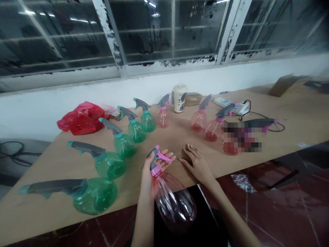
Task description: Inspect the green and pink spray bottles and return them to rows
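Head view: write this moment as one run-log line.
left hand: holding pink spray bottle | right hand: empty, on table | green bottles: five, standing on table

On your table [285, 109], a red plastic bag [83, 118] lies at left; a patterned cup [180, 98] stands beside a brown pouch [194, 99], with a white power strip [224, 104] and black cable [283, 127] farther right.

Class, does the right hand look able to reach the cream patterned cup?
Probably yes: the right hand looks empty, and bare brown tabletop leads between translucent pink plastic spray bottles to the cup, though it stands far back.
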`<action>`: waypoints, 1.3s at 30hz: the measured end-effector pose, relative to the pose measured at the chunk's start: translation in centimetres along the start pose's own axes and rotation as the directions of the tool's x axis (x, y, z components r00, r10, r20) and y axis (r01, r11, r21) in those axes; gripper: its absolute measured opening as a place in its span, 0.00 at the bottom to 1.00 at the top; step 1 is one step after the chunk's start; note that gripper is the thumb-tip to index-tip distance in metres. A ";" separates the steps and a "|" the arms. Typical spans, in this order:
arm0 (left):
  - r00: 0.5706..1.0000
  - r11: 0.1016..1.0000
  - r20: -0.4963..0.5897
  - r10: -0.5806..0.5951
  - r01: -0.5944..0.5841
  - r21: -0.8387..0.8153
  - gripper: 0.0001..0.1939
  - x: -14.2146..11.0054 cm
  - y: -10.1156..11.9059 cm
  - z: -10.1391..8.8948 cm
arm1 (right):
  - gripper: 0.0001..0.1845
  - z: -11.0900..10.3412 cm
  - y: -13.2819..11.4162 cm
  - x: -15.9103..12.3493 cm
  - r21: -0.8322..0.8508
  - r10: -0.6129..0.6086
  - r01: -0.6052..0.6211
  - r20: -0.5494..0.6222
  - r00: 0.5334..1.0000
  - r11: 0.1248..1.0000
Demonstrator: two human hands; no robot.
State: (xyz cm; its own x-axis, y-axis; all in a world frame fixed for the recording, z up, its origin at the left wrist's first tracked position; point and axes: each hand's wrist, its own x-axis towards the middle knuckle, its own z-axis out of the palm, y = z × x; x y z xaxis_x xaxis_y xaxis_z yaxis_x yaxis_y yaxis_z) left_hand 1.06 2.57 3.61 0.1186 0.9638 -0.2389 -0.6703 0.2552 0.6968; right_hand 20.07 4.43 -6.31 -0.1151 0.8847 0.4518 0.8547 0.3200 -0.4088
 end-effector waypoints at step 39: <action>0.982 0.977 -0.031 0.187 -0.183 0.113 0.13 -1.2 -0.8 2.4 | 0.28 0.0 0.2 0.1 0.027 0.010 -0.010 0.007 1.000 1.000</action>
State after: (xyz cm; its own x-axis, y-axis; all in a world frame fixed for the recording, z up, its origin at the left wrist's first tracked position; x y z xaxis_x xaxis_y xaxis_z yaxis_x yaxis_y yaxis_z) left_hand 3.19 1.44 4.94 -0.0318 0.9916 -0.1250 -0.5933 0.0819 0.8008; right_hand 20.22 4.54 -6.36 -0.1102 0.8903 0.4419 0.8420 0.3198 -0.4345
